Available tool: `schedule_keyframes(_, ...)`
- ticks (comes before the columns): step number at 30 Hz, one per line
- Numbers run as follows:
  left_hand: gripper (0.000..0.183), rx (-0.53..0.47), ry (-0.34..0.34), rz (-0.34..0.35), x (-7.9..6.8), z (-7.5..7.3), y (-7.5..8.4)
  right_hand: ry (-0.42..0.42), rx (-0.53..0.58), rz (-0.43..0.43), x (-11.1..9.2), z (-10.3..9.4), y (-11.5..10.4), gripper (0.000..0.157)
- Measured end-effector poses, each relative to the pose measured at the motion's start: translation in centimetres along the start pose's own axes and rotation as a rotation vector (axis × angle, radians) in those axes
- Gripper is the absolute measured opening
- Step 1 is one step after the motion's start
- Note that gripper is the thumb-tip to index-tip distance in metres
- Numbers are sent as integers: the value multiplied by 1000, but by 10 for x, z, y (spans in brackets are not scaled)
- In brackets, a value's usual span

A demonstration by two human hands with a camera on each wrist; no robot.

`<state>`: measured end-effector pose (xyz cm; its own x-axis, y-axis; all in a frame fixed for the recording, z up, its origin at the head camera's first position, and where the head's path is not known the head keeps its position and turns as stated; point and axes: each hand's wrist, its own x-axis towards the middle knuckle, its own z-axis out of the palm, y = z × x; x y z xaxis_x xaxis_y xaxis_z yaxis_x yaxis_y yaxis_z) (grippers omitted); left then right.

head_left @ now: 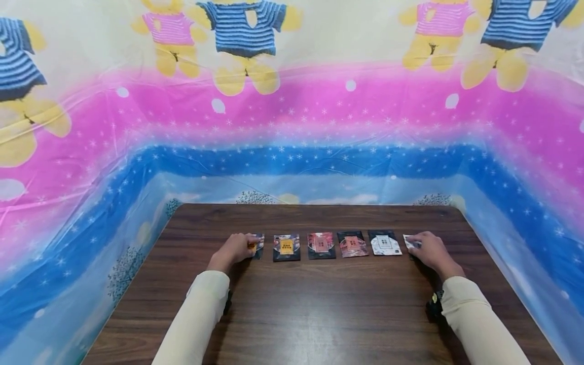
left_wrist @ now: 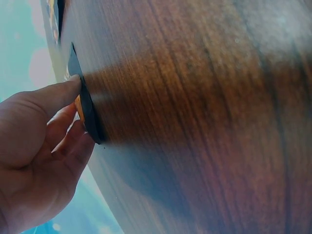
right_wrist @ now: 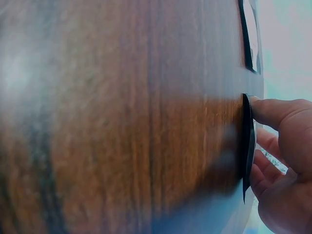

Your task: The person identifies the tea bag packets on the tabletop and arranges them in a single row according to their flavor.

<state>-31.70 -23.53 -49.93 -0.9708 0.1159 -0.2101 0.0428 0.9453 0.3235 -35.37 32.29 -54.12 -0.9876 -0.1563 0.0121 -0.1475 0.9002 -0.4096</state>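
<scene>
Several small flat printed packets lie in a row across the table. My left hand grips the leftmost packet, dark with an orange label, its thumb and curled fingers at the packet's edges. At the row's other end, my right hand holds a black-and-white packet the same way. Both held packets lie on the tabletop, partly covered by the hands. Between the hands are a yellow-labelled packet, a red-labelled packet, a slightly tilted pinkish packet and a white-labelled packet.
The dark wooden table has rounded far corners. A printed cloth with bears and snowflakes hangs around its back and sides. A dark strapped device sits at the right wrist.
</scene>
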Motion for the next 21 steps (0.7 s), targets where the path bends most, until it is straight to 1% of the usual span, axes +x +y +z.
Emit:
schedule_keyframes(11,43,28,-4,7,1,-2,0,13,-29,-14,8,2,-2,36)
schedule_keyframes(21,43,33,-5,15,1,0,0,-12,-23,30,15,3,-4,37)
